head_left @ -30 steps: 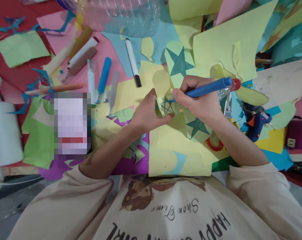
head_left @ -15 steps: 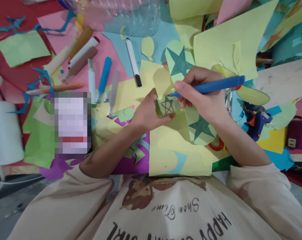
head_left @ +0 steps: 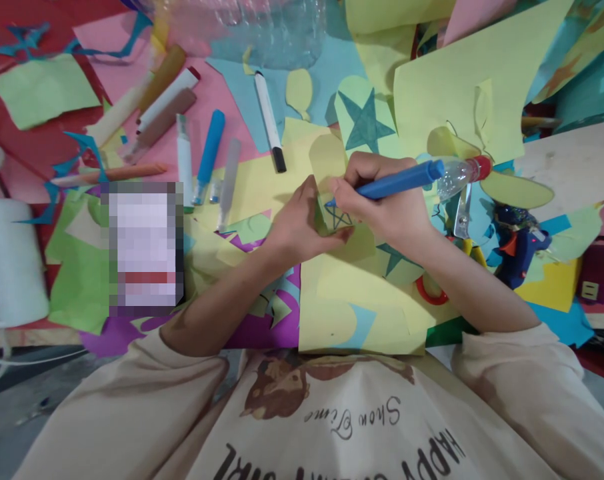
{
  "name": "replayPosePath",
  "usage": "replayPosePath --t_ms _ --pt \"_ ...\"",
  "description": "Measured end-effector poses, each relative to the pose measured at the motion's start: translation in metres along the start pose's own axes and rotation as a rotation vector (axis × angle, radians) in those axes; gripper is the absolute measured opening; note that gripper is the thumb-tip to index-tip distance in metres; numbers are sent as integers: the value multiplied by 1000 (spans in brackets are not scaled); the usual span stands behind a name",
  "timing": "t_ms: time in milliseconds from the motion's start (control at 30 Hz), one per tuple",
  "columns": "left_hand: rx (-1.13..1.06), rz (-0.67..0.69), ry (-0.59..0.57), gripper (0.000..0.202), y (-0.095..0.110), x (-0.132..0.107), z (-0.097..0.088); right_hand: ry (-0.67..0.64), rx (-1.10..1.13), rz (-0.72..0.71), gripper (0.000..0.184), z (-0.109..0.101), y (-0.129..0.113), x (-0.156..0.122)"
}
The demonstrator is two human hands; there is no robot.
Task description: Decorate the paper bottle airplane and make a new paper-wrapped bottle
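My right hand grips a blue marker like a pen, its tip at a small pale green paper piece that bears an outlined star. My left hand pinches that piece along its left side, thumb at the lower edge and fingers at the upper left. Above my right hand lies a green paper with a filled-in dark green star. Another dark green star shows below, partly covered by my right wrist. Yellow paper sheets lie underneath.
Several markers lie at the left, including a white one with a black cap. A pixelated rectangular object lies nearby. On the right are a clear bottle neck, red-handled scissors and a blue glue gun. Paper scraps surround everything.
My right hand has moved left and slightly down with the marker, bringing its tip to the star's left side. My left hand stays on the paper piece. The view has shifted slightly.
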State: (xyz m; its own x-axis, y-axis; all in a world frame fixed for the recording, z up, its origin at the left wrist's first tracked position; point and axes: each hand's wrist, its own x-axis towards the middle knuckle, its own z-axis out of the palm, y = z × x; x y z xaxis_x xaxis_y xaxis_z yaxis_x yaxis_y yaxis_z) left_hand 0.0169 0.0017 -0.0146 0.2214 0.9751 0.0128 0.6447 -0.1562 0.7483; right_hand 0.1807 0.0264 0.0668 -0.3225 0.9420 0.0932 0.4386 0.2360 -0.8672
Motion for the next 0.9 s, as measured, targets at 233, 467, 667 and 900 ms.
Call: replayPosePath --t_ms 233,467,667,900 --pt "-1 -15 -18 69 1 1 1 6 97 -91 41 3 2 0" --pt "0 -5 13 68 3 1 1 18 65 -50 42 0 -1 -1" --pt "-14 9 12 69 0 1 1 15 4 -19 43 2 2 -1" --pt "-3 27 0 67 5 2 -1 2 38 -33 42 1 2 0"
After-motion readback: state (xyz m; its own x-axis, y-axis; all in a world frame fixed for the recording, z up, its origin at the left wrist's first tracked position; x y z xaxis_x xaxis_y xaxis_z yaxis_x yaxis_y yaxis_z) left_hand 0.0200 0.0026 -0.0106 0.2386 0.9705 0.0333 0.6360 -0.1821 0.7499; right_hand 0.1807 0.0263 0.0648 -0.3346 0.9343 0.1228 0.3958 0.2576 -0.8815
